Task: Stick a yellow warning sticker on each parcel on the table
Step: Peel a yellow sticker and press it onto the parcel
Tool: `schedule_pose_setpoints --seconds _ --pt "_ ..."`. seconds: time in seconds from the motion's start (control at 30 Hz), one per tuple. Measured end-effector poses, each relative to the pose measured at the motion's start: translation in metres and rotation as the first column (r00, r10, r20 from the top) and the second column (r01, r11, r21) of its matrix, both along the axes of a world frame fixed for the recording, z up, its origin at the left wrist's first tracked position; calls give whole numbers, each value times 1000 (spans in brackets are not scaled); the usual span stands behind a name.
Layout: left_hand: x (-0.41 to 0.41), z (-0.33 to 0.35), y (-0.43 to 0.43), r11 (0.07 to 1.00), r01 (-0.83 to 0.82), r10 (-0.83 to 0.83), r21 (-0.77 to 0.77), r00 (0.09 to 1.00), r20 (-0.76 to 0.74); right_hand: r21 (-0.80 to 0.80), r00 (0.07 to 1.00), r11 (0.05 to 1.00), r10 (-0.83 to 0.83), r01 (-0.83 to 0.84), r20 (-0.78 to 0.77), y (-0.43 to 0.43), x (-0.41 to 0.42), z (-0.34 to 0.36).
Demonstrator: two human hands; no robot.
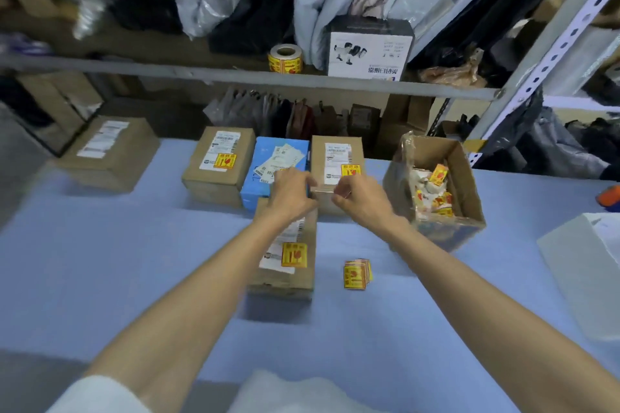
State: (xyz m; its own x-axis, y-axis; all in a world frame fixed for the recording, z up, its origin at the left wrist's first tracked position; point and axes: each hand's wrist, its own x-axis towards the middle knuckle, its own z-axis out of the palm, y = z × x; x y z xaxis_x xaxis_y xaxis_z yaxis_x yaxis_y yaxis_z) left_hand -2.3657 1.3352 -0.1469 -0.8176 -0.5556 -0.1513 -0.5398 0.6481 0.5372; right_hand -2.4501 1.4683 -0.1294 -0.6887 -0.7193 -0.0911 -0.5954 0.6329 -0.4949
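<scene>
Brown cardboard at far left: the far-left box (pixel 107 152) on the blue table (pixel 100 261) shows a white label and no yellow sticker that you can see from here. Next, the second box (pixel 218 178) carries its sticker (pixel 224 160) on the label's corner. The blue box (pixel 265 184) follows, with loose labels on its lid. A sliver of yellow shows at the knuckles of your left hand (pixel 292 194), which hovers over that box's right edge with fingers curled; whether it pinches a sticker cannot be told. Under your left forearm, the near box (pixel 285 278) is already marked. The tall box (pixel 337 151) behind your right hand (pixel 360 199) is marked too. That hand's fingers curl toward the left hand's, tips nearly meeting — what they hold is hidden. Right again lie the stack of stickers (pixel 357 273) and the open carton (pixel 466 184) of scraps.

Risks, as judged: the blue box's loose labels may lift or crease if you press a sticker across them; a sticker peeled between such close fingertips may fold onto itself; the far-left box — well apart from the rest — is easily missed.
</scene>
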Motion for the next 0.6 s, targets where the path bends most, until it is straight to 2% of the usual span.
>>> schedule_pose_setpoints --seconds 0.13,0.23,0.33,0.5,0.6 --pt "49 -44 -14 986 -140 128 86 983 135 45 987 998 32 -39 155 -10 36 -45" --pt "70 -63 -16 958 -250 243 137 968 67 19 957 999 19 -26 288 -8 55 -67" --pt "86 -71 -17 859 -425 424 285 903 69 6 884 999 -41 43 466 -5 69 -78" --pt "109 -74 -25 744 -374 418 554 907 51 -82 723 980 -76 181 686 -2 81 -97" --pt "124 -75 -31 700 -309 360 644 931 56 -121 709 957 -106 262 697 -8 93 -96"
